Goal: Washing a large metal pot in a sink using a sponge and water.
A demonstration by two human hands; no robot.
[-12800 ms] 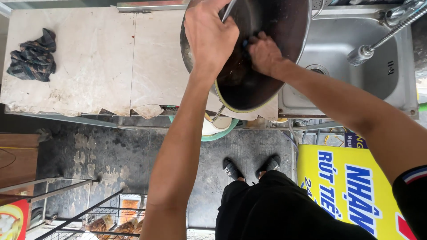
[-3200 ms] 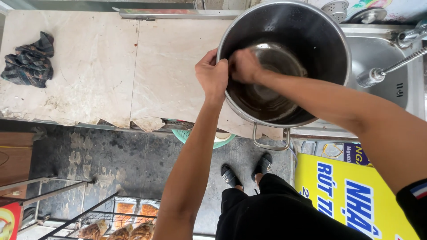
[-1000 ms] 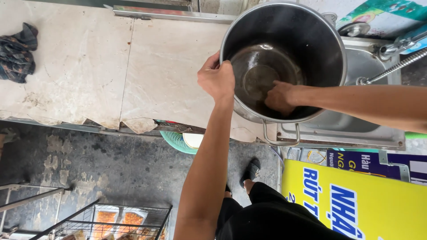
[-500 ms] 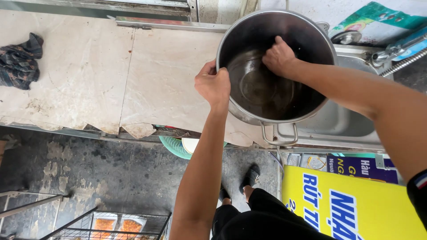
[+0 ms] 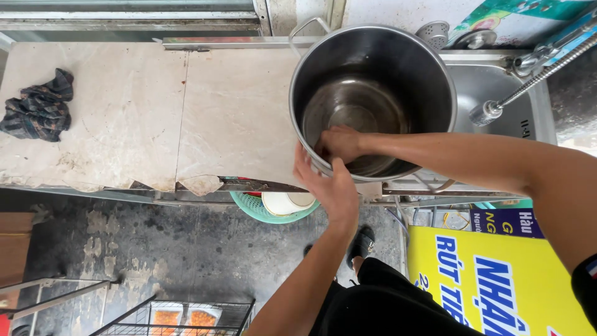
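A large steel stockpot [image 5: 429, 74] stands at the counter's edge beside the sink, its dark inside empty and wet-looking. My left hand [image 5: 329, 186] grips the pot's near rim from outside, fingers curled over the edge. My right hand [image 5: 339, 143] reaches down inside the pot against the near wall, fingers closed; whether it holds a scrubber is hidden. One loop handle [image 5: 305, 28] shows at the far rim.
A pale stone counter [image 5: 124, 118] stretches left, with a crumpled dark cloth [image 5: 38, 107] at its far left. A steel sink [image 5: 497, 93] with a hose tap [image 5: 497, 111] lies right. Below are a green basket [image 5: 261, 210], a wire rack [image 5: 180, 317] and a yellow sign [image 5: 497, 286].
My right hand has moved from the pot's far inner wall to the near inner wall. My left hand slid along the rim toward me. The view shifted slightly.
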